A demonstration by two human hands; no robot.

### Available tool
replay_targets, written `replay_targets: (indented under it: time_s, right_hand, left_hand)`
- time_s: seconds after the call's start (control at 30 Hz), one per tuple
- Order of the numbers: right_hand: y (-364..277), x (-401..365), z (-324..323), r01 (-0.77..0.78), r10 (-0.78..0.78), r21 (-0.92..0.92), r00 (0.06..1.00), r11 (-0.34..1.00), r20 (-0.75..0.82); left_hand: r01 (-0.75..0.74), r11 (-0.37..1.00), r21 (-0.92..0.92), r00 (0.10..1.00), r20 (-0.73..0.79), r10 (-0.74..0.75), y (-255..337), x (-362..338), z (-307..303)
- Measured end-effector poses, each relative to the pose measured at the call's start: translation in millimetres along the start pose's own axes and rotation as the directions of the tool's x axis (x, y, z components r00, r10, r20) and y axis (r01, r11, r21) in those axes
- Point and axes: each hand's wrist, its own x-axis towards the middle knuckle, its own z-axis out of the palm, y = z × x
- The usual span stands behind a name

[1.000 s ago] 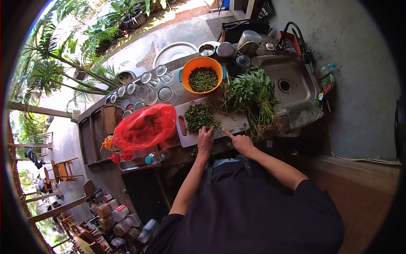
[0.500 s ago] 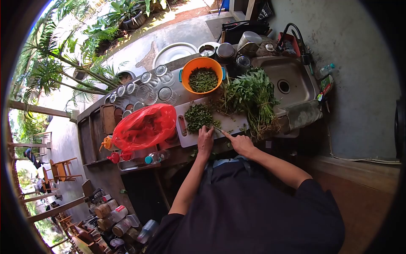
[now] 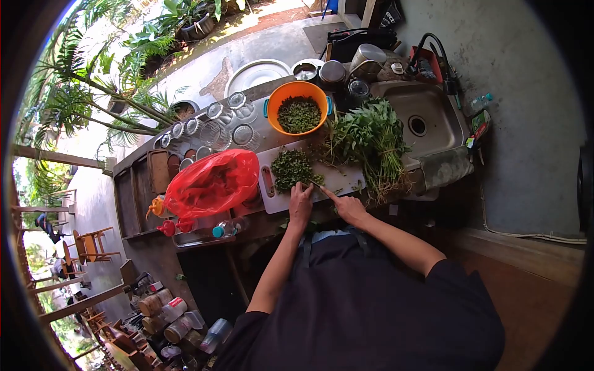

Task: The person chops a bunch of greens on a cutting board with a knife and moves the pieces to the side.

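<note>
My right hand [image 3: 351, 209] is closed around the handle of a knife [image 3: 324, 190], its index finger stretched along the top. The blade points left over the white cutting board [image 3: 339, 178], close to my left fingertips. My left hand [image 3: 301, 201] has its fingers bent and pressed together at the near edge of a heap of chopped greens [image 3: 292, 170]; what they pinch is too small to make out. A large bunch of leafy greens with roots [image 3: 371, 145] lies across the board's right end. Behind the board stands an orange basin [image 3: 299, 89] holding more chopped greens.
A red plastic bag [image 3: 213, 182] sits left of the board, near a clear bottle with a blue cap [image 3: 229, 229]. Several glass jars [image 3: 245, 137] stand behind it. At the right is a metal sink [image 3: 442, 114] with a black faucet [image 3: 433, 46].
The knife and my right hand have shifted very slightly, with the blade tip nearer my left fingers. My left hand stays at the heap. The view has moved a little.
</note>
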Motion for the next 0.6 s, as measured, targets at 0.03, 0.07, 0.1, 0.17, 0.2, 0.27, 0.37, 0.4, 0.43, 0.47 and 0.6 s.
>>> replay_targets:
  time_s: [0.03,0.07,0.1,0.17,0.2,0.27,0.37,0.4,0.43,0.47,0.6]
  right_hand:
    - [0.6,-1.4,1.3,0.009,-0.009,0.001,1.000,1.000,-0.014]
    - [0.9,-2.1,2.2,0.021,-0.021,0.002,0.999,1.000,-0.029]
    - [0.7,-4.4,2.4,0.023,-0.023,0.003,0.999,1.000,-0.031]
    - [2.6,-12.2,2.1,0.026,-0.027,-0.012,0.998,1.000,-0.049]
    - [3.0,-15.4,-1.4,0.025,-0.026,-0.013,0.998,1.000,-0.050]
    - [3.5,-21.0,-8.1,-0.024,0.026,-0.052,0.999,0.998,0.047]
    - [4.3,-20.8,-11.6,0.002,-0.001,-0.073,1.000,0.997,0.014]
    - [4.4,-19.3,-11.2,0.001,0.000,-0.073,1.000,0.997,0.013]
    - [4.5,-17.5,-10.9,0.008,-0.007,-0.065,1.000,0.998,0.013]
    - [5.2,-15.6,-11.3,0.016,-0.016,-0.059,1.000,0.998,0.012]
    - [4.9,-14.9,-18.9,-0.036,0.038,-0.053,0.999,0.998,0.028]
  left_hand:
    - [0.006,1.000,0.001,1.000,0.006,-0.006,0.3,0.0,0.5]
    - [0.012,1.000,0.003,1.000,0.011,-0.012,-0.1,0.8,0.3]
    - [0.011,1.000,0.005,1.000,0.010,-0.011,-1.7,1.1,0.7]
    - [0.003,1.000,0.016,1.000,0.012,-0.003,-4.1,0.7,2.6]
    - [0.002,1.000,0.015,1.000,0.012,-0.003,-5.7,0.5,3.6]
    - [-0.004,1.000,-0.012,1.000,0.014,0.004,-9.6,-0.6,4.9]
    - [0.002,1.000,-0.009,1.000,0.020,-0.002,-10.2,-1.0,4.8]
    - [0.001,1.000,-0.009,1.000,0.020,-0.001,-10.2,-1.2,4.8]
    - [0.000,1.000,-0.027,1.000,0.001,0.000,-9.9,-1.5,4.9]
    - [-0.001,0.999,-0.045,1.000,-0.019,0.001,-9.5,-0.9,5.2]
    - [-0.003,0.999,-0.037,1.000,-0.004,0.003,-8.0,-0.9,6.4]
